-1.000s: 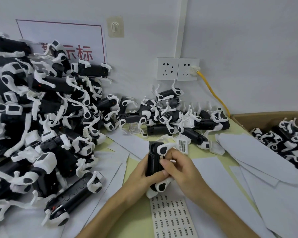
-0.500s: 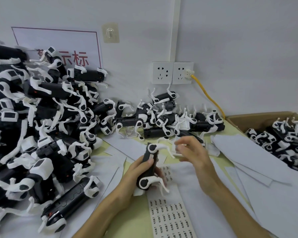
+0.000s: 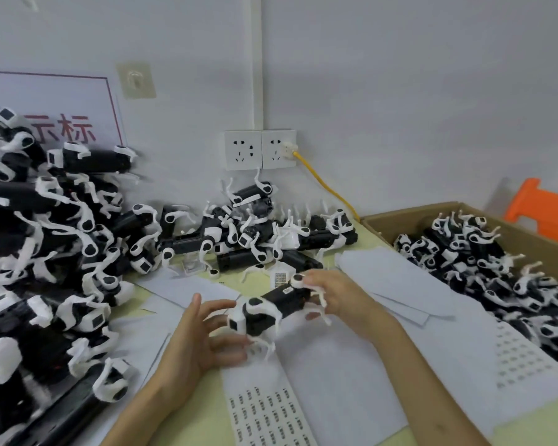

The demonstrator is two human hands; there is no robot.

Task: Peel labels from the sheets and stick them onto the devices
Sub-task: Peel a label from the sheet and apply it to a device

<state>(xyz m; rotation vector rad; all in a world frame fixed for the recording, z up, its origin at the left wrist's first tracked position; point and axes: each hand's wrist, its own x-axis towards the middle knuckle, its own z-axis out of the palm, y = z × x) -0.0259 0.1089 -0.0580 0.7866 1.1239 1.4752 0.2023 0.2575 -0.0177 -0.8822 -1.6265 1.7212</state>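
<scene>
The device [image 3: 277, 304] has passed from left hand [image 3: 203, 336], now spread and empty, to right hand [image 3: 339, 294] gripping its end; unit appears labelled

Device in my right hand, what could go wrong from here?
1. Your right hand grips the device by one end only, and the left hand is open, so it could tip or slip.
2. Its thin white legs stick out underneath and might snag or bend.
3. The tall pile of devices on the left could slide onto the label sheet.
</scene>
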